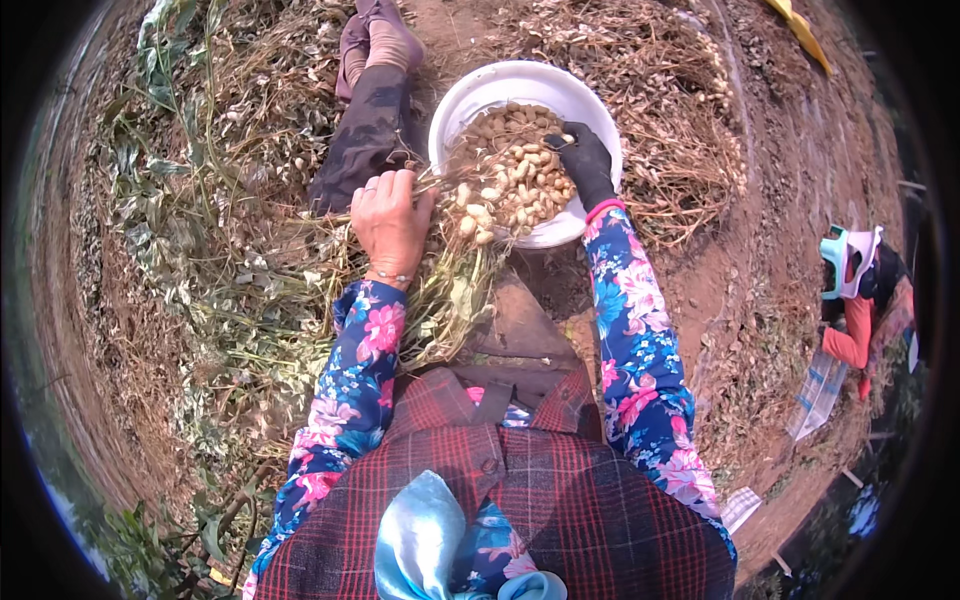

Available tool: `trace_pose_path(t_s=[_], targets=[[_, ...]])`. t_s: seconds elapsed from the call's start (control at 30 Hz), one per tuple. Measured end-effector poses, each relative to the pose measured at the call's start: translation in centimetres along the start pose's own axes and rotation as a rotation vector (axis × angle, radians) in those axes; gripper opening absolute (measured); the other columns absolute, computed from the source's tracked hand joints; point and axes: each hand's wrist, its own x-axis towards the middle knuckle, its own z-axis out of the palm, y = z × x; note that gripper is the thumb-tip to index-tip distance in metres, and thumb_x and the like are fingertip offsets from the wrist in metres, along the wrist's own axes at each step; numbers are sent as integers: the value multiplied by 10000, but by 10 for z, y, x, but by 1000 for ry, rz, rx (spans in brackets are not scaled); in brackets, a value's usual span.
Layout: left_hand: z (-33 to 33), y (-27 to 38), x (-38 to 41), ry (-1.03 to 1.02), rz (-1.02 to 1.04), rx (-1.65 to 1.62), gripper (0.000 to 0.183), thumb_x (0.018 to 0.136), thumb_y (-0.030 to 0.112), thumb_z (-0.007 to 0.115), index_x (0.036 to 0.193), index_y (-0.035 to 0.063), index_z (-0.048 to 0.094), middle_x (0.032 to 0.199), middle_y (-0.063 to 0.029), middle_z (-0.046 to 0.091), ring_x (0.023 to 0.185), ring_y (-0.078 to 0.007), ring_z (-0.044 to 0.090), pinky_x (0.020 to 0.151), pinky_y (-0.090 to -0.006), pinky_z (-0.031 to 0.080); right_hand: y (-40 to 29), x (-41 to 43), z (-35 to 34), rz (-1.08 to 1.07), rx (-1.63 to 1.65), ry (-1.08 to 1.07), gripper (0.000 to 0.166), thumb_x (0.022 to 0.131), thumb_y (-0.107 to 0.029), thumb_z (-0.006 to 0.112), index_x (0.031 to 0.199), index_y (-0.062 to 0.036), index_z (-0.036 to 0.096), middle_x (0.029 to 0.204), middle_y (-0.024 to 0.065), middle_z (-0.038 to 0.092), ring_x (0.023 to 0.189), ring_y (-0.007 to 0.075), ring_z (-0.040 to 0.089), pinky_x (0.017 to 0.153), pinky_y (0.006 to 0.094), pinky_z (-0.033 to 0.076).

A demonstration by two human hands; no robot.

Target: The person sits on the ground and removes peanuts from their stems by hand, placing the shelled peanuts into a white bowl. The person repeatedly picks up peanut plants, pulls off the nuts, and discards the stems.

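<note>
A white plastic basin [459, 97] stands on the ground in front of me, partly filled with peanuts in their shells [525, 180]. My bare left hand [390, 217] is closed around the stems of an uprooted peanut plant [457, 292] at the basin's near left side. Pods hang from its roots over the rim, and its leafy part trails towards my lap. In a dark glove, my right hand [587, 159] is inside the basin at the right, with a peanut [568, 139] at its fingertips.
Dried peanut plants [660, 97] lie heaped beyond the basin and to the left. My outstretched leg [364, 135] is left of the basin. Another person [859, 330] is at the far right beside a pale bag [817, 394]. A yellow object [802, 34] lies at the upper right.
</note>
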Motion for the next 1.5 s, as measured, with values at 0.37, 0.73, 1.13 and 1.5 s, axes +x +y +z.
trace_pose_path(t_s=[0.37, 0.73, 1.13, 1.5], targets=[[-2, -1, 2, -4, -44, -66, 306, 642, 223, 800, 847, 108, 604, 786, -31, 589, 759, -227, 565, 680, -351, 414, -64, -61, -12, -113, 1105, -726, 631, 826, -293, 685, 1348, -23, 457, 1171, 37, 571, 930, 91, 548, 776, 216, 448], [3, 2, -1, -22, -18, -40, 305, 627, 208, 801, 817, 113, 582, 775, -34, 585, 753, -231, 569, 674, -353, 420, -68, -90, 34, 58, 603, -244, 457, 829, -296, 711, 1137, 16, 582, 896, 165, 665, 816, 263, 647, 730, 341, 496], [7, 0, -2, -19, -44, -24, 301, 640, 227, 799, 847, 121, 608, 768, -24, 585, 749, -229, 568, 666, -358, 421, -19, -40, -11, -370, 133, -62, 343, 779, -253, 701, 1059, -73, 617, 984, 182, 640, 884, 337, 639, 770, 392, 518], [6, -2, -1, -30, -62, 6, 303, 644, 255, 810, 838, 119, 620, 781, -27, 606, 755, -230, 577, 665, -356, 426, -24, -70, -23, -100, 372, -623, 392, 868, -303, 635, 1196, -90, 605, 1077, 132, 662, 1020, 234, 622, 898, 351, 464]])
